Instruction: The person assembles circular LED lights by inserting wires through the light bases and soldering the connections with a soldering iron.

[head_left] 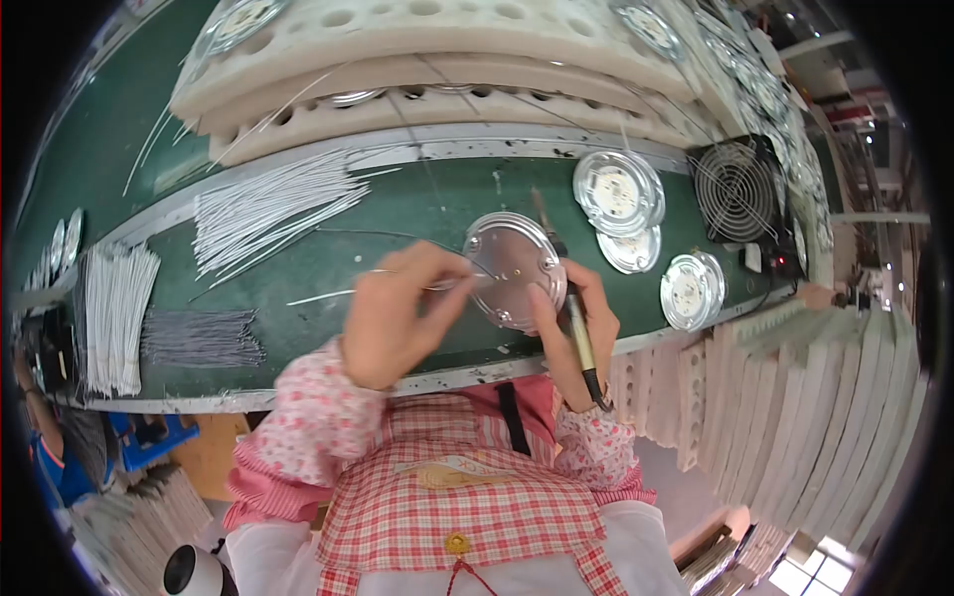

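Observation:
My left hand [402, 308] is closed in a pinch on thin wires. A dark wire [373, 232] and a white wire [320, 297] trail from it toward the left. Its fingertips are at the left edge of a round, shiny metal lamp base [512, 260], tilted up with its bare face toward me. My right hand [584, 328] grips the base by its right edge, thumb on the face. A soldering iron [580, 338] with a pale handle also lies in the right hand, its tip pointing away past the disc. The exact wire ends are blurred.
Bundles of white wires [268, 207] and grey wires [204, 338] lie on the green bench [328, 338]. Several lamp discs with boards [616, 189] are stacked at right, near a black fan [735, 191]. White foam trays [437, 94] stand behind; more foam sheets [795, 397] stand at right.

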A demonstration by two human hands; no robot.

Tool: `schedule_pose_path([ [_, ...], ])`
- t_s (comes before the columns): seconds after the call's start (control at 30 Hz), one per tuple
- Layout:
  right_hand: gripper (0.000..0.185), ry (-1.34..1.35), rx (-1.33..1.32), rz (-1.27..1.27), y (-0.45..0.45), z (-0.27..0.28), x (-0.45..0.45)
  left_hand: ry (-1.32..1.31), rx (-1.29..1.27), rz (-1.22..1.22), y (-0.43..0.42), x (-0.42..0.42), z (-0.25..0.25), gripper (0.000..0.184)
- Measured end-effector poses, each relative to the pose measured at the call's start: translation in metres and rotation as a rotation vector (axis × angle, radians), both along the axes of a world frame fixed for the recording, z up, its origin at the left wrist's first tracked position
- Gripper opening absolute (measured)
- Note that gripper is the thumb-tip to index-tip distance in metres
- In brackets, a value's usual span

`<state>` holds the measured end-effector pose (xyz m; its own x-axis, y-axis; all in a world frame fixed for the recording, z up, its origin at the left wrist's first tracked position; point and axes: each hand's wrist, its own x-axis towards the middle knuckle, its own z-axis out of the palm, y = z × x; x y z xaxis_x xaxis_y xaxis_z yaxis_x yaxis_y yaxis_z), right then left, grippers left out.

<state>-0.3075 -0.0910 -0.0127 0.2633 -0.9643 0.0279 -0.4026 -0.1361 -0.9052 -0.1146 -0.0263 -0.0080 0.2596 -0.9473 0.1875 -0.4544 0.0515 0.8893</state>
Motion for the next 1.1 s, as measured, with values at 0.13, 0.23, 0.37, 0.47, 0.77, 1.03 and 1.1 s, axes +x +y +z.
schedule_pose_path([
  [0.13, 0.031, 0.011, -0.034, 0.012, 0.003, 0.002, 0.004, 0.071, 0.002, 0.02, -0.005, -0.019, -0.009, 0.012],
  [0.23, 0.031, 0.032, -0.114, 0.052, 0.006, 0.006, 0.005, 0.029, -0.036, 0.022, -0.006, -0.023, -0.008, 0.011],
  [0.37, 0.037, 0.091, -0.278, 0.113, 0.016, 0.011, 0.008, -0.097, -0.083, 0.017, -0.001, -0.024, -0.003, 0.012],
  [0.47, 0.052, 0.113, -0.436, 0.224, 0.026, 0.016, 0.011, -0.164, -0.13, -0.045, 0.005, -0.019, -0.008, 0.012],
  [0.77, 0.118, -0.028, -0.237, 0.682, -0.028, 0.0, 0.0, 0.265, 0.125, -0.078, 0.01, -0.004, -0.02, 0.016],
  [1.03, 0.116, 0.029, -0.309, 0.461, -0.008, -0.013, 0.016, 0.449, 0.194, 0.143, 0.011, -0.015, -0.028, 0.027],
  [1.1, 0.108, 0.119, -0.404, 0.371, 0.003, -0.011, 0.019, 0.23, 0.251, 0.09, 0.008, -0.016, -0.008, 0.033],
])
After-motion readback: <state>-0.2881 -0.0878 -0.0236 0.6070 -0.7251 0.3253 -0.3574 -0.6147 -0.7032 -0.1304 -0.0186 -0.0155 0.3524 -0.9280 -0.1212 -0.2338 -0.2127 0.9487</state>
